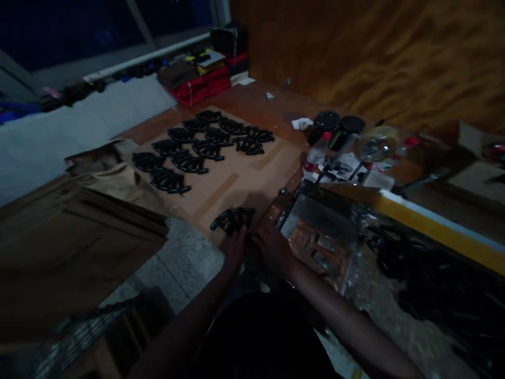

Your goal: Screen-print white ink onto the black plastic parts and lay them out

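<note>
A fanned group of glossy black curved handle-like pieces (232, 218) lies at the near edge of a cardboard sheet (213, 197). My left hand (235, 247) is closed at the near side of this group, its fingertips on the pieces. Just to the right, my right hand (273, 250) has its fingers curled in close to the same group; whatever they hold is hidden in shadow. Farther back on the cardboard, several similar fans of black pieces (189, 160) are laid out in rows.
Right of my hands sits a clear plastic-lined box (315, 226) with brown pieces. A plastic bottle (315, 155), a tape roll (377, 145) and dark jars (326, 121) stand behind. More black pieces (442, 284) are heaped right. Flat cardboard (79, 242) is stacked left.
</note>
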Tool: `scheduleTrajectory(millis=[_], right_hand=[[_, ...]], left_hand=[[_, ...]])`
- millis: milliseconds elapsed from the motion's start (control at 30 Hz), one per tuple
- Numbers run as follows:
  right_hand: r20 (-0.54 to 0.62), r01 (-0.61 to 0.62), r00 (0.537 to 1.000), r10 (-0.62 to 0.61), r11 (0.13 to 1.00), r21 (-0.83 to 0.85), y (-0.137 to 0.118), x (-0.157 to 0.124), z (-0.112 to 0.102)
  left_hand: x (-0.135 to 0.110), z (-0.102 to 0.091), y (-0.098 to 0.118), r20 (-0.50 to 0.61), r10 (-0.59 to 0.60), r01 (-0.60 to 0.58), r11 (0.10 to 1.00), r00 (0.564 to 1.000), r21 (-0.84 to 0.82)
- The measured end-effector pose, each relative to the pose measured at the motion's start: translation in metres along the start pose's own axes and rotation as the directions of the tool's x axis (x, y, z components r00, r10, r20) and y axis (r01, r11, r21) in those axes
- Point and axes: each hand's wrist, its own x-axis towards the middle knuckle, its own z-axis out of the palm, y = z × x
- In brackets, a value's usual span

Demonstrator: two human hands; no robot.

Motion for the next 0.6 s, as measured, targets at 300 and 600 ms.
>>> scheduleTrajectory(millis=[300, 600], right_hand=[[0.259, -0.213, 0.935, 0.240, 0.969, -0.128, 0.029, 0.101, 0.054], [0.270, -0.315, 0.891, 0.366, 0.925, -0.213, 0.032, 0.117, 0.048]], left_hand=[[0.058, -0.053, -0.066, -0.097, -0.288, 0.300, 0.941, 0.953, 0.158], [0.085, -0.053, -0.066, -0.005, -0.274, 0.253, 0.880, 0.962, 0.403]])
